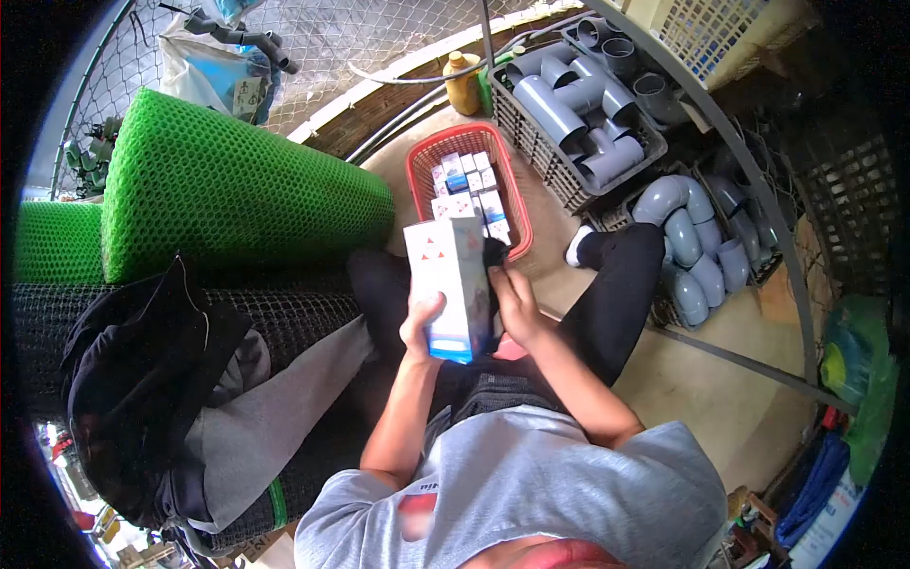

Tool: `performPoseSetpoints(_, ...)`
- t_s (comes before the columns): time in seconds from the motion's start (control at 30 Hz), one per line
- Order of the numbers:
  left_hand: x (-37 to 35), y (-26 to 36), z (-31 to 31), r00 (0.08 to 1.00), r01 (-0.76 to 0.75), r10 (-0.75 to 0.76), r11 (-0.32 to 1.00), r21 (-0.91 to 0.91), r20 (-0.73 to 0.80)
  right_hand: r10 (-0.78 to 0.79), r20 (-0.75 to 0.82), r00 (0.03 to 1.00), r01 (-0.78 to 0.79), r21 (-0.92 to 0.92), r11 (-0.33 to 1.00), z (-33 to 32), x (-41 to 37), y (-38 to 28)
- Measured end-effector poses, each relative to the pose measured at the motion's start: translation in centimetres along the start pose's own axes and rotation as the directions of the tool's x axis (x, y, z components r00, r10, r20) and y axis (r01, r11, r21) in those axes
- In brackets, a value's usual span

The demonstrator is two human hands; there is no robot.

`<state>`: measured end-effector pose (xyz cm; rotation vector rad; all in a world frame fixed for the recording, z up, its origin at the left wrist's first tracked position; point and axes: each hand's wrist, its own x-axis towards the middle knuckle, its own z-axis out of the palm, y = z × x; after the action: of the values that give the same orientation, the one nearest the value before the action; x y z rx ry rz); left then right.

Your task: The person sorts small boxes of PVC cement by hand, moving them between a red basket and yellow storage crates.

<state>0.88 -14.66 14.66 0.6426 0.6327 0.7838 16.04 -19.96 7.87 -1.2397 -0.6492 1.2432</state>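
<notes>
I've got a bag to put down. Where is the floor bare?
Widest: the floor between the right leg, the grey bends and the shirt, though a bar crosses it. A narrower strip separates the red basket from the upper crate. Basket and crate are crowded.

green mesh roll (246,190), red basket (517,190), grey pipes (550,106)

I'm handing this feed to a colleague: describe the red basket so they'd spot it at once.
Find the big green mesh roll and look just right of its end. There on the floor stands an open red basket holding small white boxes. The neighbouring crates are dark and hold grey pipe fittings.
</notes>
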Motion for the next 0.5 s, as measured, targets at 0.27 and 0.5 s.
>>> performPoseSetpoints(0.27,2.4,-1.6,-4.1,0.974,-0.204,0.226,0.875,0.440,0.002,-0.091,-0.042,0.995,0.100,0.320,0.942,-0.1,1.8,0.0)
performPoseSetpoints(0.5,3.0,-4.6,-5.1,0.960,-0.173,0.212,0.963,0.206,-0.182,-0.283,0.081,0.956,0.287,-0.043,0.957,0.3,0.4,1.9)
